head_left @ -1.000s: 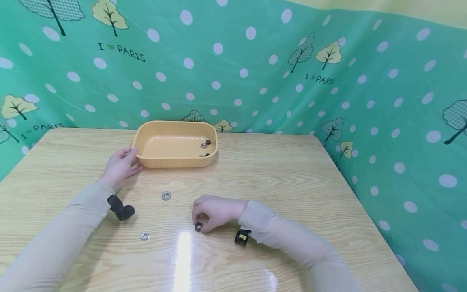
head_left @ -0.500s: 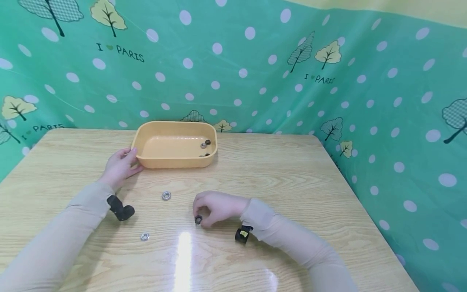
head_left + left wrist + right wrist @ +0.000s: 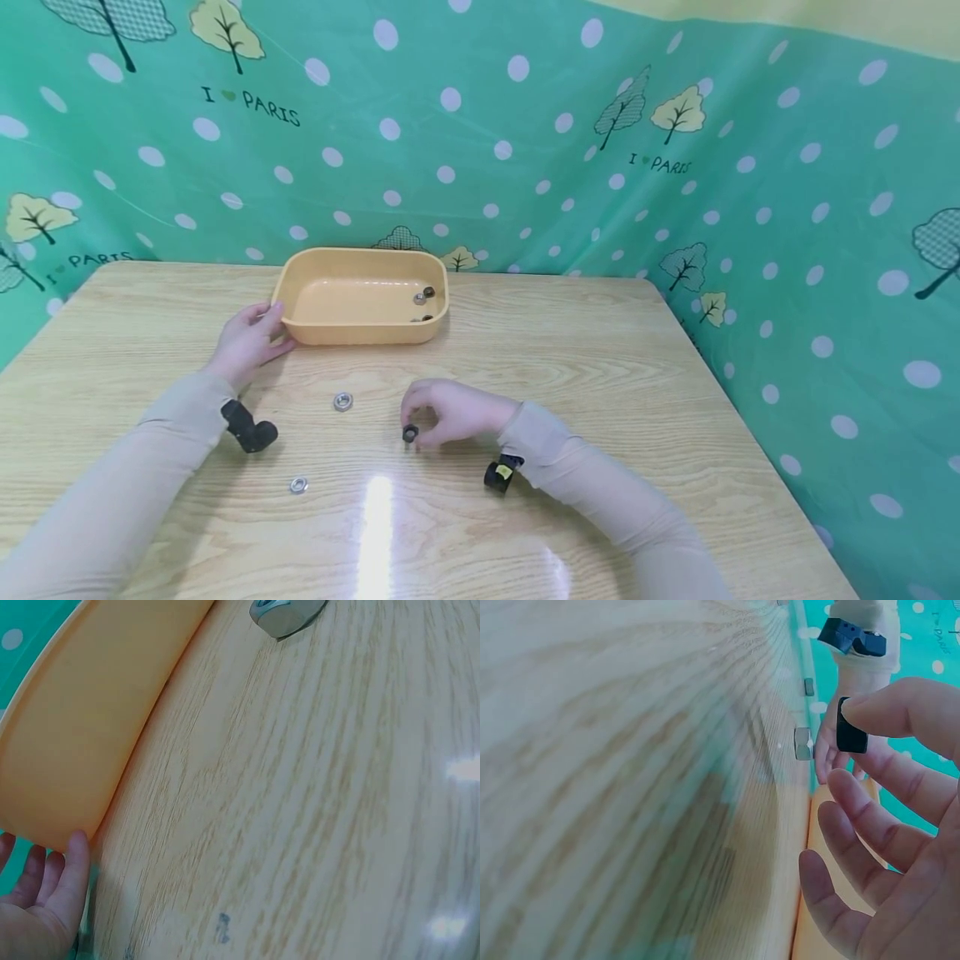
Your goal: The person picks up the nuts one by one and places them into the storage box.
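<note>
A small black hex nut (image 3: 853, 727) is pinched between the thumb and index finger of my right hand (image 3: 459, 410). It hangs just above the table, and the other fingers are spread and bent loosely in the right wrist view. My left hand (image 3: 249, 342) touches the left end of a yellow-orange plastic bin (image 3: 356, 333), its fairly straight fingers (image 3: 73, 881) lying against the outer wall. Inside the bin's right side lie several small nuts (image 3: 420, 298), silver and dark; the front wall partly hides some. A silver hex nut (image 3: 342, 402) lies on the table between the hands.
Nearer the front is a smaller silver nut (image 3: 298, 485). The wooden table (image 3: 570, 358) ends at a green dotted curtain (image 3: 465, 133) behind and to the right. Each wrist wears a black camera.
My right hand has lifted the black nut off the table and moved it slightly away from me, toward the bin. The left hand and the bin have stayed put.
</note>
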Motion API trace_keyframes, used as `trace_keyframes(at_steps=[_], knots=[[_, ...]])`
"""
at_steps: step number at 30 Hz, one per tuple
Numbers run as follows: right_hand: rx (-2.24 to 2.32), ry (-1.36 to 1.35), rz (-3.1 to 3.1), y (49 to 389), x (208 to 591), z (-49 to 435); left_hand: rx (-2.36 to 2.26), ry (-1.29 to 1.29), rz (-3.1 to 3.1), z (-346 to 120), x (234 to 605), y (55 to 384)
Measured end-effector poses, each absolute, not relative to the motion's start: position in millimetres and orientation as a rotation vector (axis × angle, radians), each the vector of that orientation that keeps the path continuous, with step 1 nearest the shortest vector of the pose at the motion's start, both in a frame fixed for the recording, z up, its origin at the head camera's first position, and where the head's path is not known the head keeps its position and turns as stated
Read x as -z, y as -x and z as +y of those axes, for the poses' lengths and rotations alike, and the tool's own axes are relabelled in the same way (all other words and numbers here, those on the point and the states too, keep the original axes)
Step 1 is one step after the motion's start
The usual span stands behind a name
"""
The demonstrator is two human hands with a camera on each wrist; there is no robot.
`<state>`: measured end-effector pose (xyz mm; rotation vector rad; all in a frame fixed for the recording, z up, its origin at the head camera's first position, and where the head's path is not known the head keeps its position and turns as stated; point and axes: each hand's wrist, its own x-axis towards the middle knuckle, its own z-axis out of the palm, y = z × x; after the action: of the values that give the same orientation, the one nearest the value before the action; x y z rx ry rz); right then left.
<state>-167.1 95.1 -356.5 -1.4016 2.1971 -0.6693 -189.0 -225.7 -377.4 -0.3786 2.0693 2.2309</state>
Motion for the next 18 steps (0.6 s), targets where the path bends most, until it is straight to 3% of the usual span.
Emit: trace_keyframes(at_steps=[18], knots=[[0.710,1.331,2.261,179,360,101,-2.244,0.384,2.068,-225,379,189]])
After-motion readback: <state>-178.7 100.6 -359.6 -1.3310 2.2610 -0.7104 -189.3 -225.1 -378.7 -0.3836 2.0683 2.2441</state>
